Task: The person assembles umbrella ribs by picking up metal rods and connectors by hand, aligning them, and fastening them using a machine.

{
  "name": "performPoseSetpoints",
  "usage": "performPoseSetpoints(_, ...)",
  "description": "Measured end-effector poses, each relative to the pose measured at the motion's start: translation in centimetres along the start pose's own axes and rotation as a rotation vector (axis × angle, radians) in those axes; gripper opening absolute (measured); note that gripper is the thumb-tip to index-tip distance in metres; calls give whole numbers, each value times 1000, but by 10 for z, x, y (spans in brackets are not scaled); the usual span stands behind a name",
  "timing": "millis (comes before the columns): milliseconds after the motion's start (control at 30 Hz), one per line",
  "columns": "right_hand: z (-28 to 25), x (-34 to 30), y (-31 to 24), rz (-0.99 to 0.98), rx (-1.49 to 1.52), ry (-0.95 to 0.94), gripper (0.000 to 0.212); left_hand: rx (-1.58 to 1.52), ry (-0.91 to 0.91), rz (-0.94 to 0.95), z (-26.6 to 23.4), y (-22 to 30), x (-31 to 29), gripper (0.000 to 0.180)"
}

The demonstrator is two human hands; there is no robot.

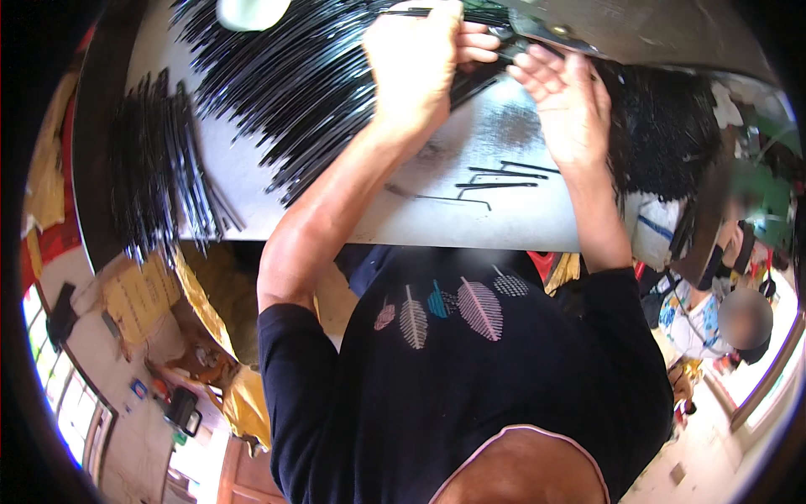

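Observation:
A broad layer of thin, glossy black rods (277, 101) lies slantwise across the pale metal tabletop (327, 220). My left hand (411, 71) reaches over its right part, with the fingers curled around a thin black rod at the far edge. To the right, my right hand (571, 109) is held palm up, fingers loosely apart, beside the grey metal machine part (655, 34). A dark piece shows behind its fingertips; whether they touch it I cannot tell. Several loose black rods (502, 185), some with bent ends, lie between my forearms.
A separate bundle of black rods (164, 160) lies at the left, overhanging the near edge. Another dense black heap (663, 126) sits at the right. A white rounded object (252, 13) rests on the rods at the far left. Another person (701, 323) is visible at the right.

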State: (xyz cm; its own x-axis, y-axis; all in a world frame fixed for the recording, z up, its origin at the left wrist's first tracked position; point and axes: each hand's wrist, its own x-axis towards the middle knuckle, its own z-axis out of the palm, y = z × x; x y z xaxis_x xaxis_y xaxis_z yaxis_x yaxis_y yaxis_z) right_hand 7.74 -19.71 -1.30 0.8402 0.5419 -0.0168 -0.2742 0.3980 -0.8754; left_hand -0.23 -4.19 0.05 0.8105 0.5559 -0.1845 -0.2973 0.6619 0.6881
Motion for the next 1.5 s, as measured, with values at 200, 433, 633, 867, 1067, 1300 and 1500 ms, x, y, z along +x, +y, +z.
performPoseSetpoints(200,1,-18,-18,299,61,4,41,313,-37,46,-4,11,9,25)
performPoseSetpoints(433,-61,-60,-110,-478,-1448,168,10,240,-197,-52,-19,26,14,20)
performPoseSetpoints(633,-98,-68,-145,-569,-2165,100,16,331,-220,-184,-8,20,-17,22)
performPoseSetpoints(867,-100,-39,-127,-801,-1934,104,13,218,-374,-326,-29,30,-24,17)
performPoseSetpoints(1067,-72,-25,-113,-910,-1892,110,16,-9,-268,-434,-27,30,-34,20)
performPoseSetpoints(1300,-96,-37,-131,-630,-2166,161,14,95,-175,-387,-26,23,-34,14)
performPoseSetpoints(1500,-74,-20,-117,-999,-1857,52,14,110,-118,-386,-24,19,-37,9)
